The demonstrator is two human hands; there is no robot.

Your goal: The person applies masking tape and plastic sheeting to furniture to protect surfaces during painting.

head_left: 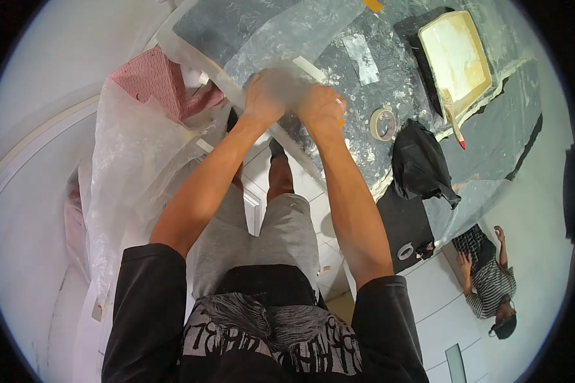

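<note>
Both my hands are close together over the edge of the plastic-covered work surface [348,89]. My left hand [264,99] reaches in from the left, and a grey blur hides its fingertips. Beside it my right hand [322,107] is closed with curled fingers; what it holds cannot be made out. A small orange bit shows at the right hand's edge. Just beyond the hands lies a pale strip [308,67], and a silvery-grey strip [362,59] is farther off. To the right of my right hand sits a roll of tape [374,125].
A paint tray [487,80] with cream paint stands at upper right, a brush [452,117] resting on its edge. Near it is a black plastic bag [420,163]. Clear sheeting [134,159] and pink cloth [148,80] hang at left. Another person [490,284] is at lower right.
</note>
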